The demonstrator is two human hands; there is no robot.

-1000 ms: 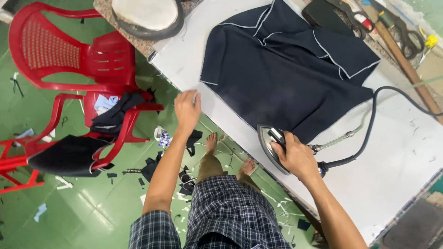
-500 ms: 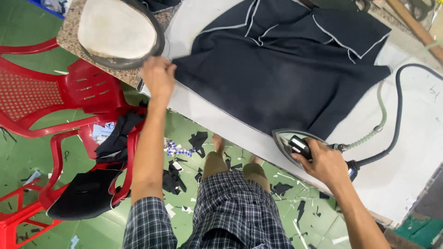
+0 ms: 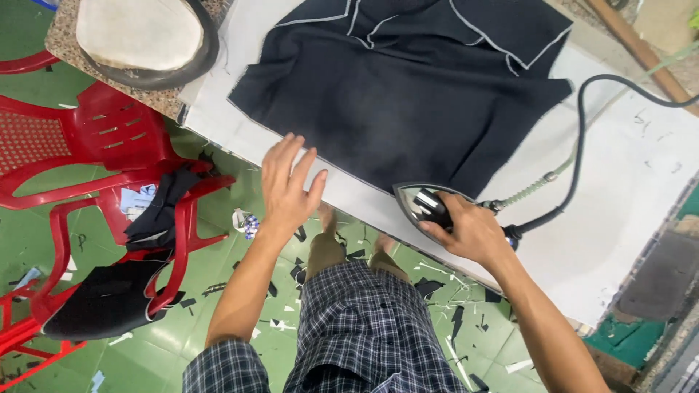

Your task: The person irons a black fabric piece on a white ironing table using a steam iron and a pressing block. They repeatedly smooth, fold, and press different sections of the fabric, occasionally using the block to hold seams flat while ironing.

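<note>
A dark navy garment with white piping [image 3: 408,80] lies spread on the white ironing table [image 3: 626,182]. My right hand [image 3: 466,229] grips the black handle of a steam iron [image 3: 422,204], which rests at the garment's near edge. Faint steam hangs over the cloth just beyond the iron. My left hand [image 3: 287,185] is open with fingers spread, hovering at the table's near edge beside the garment's hem.
A thick black cord and hose [image 3: 582,138] run from the iron across the table to the right. Red plastic chairs [image 3: 109,145] holding dark cloth pieces stand at left. A padded oval pressing form [image 3: 138,33] sits top left. Fabric scraps litter the green floor [image 3: 218,291].
My left hand has come back from the garment's far left corner to the near edge, close to the iron. The iron stays at the near hem in my right hand.
</note>
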